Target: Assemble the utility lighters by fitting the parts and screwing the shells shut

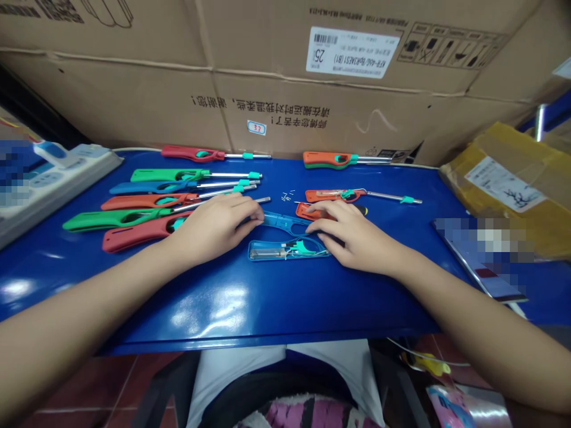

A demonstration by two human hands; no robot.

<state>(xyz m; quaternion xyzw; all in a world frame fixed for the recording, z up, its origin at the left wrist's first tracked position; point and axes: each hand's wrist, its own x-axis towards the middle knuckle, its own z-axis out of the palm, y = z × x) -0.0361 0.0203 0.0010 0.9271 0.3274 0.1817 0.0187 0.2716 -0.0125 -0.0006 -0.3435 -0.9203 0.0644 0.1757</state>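
Between my hands is a blue lighter shell half (285,223), an empty plastic casing piece with a trigger loop. My left hand (218,226) pinches its left end between thumb and fingers. My right hand (352,235) has its curled fingertips on the other end. Just below lies the matching opened blue lighter (288,249), with a small tank, wires and a green trigger inside; its right end is partly under my right hand. Beyond my right fingers an orange shell half (307,210) is partly covered. Behind it lies an opened orange lighter (328,195) with its metal tube exposed.
Several assembled lighters (147,219) lie at left, and a red one (191,153) and an orange-green pair (325,159) farther back. Small screws (288,196) are scattered mid-table. A power strip (66,172), a phone-like slab (479,261) and a taped box (513,184) flank the table before a large carton (267,77).
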